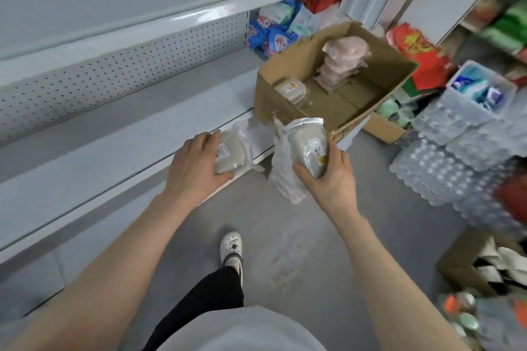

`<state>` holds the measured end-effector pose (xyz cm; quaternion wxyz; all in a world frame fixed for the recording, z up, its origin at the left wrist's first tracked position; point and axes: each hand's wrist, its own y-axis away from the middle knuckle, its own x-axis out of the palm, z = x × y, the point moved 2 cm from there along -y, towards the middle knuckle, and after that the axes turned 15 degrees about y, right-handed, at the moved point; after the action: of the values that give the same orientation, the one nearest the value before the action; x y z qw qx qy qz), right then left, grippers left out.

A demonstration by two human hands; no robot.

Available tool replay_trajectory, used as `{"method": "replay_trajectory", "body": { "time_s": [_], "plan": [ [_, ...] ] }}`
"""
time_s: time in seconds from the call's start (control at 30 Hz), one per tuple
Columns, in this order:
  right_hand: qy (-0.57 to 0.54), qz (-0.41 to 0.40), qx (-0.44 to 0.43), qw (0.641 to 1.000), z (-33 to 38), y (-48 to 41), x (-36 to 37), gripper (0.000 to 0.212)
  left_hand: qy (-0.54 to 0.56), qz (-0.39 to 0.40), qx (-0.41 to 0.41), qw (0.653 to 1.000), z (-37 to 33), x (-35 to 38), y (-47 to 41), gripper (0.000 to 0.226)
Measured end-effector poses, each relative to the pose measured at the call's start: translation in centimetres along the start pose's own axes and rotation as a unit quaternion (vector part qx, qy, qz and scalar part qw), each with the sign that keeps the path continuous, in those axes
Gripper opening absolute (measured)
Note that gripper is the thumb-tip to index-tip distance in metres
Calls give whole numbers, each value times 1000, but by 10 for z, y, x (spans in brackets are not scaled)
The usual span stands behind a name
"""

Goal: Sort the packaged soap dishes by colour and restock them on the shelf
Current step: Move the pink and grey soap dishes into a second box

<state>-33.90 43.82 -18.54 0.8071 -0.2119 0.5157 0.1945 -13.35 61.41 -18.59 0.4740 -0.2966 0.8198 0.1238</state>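
Left hand [196, 162] curls around a pale beige, plastic-wrapped soap dish [232, 155]; right hand [328, 177] clasps another beige packaged dish [309, 151], its label by the thumb.

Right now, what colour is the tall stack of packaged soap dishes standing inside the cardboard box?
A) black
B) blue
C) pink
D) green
C: the stack of packaged soap dishes in the cardboard box is pale pink, and a single beige packaged soap dish lies beside it in the box.
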Motion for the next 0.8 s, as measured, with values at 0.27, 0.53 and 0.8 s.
{"method": "replay_trajectory", "body": {
  "time_s": [0.27, 0.53, 0.8],
  "plan": [
    [31, -5, 64, 997, -38, -149, -7, 91, 4, 0, 25, 1000, -17, 19, -145, 93],
    [181, 76, -17, 980, -76, -288, 32, 81, -5, -31, -64, 997, -20, 48, -214, 94],
    [219, 250, -366, 869, -56, -407, 99, 87, 12, -156, -219, 963, -55, 90, -211, 90]
  ]
}}
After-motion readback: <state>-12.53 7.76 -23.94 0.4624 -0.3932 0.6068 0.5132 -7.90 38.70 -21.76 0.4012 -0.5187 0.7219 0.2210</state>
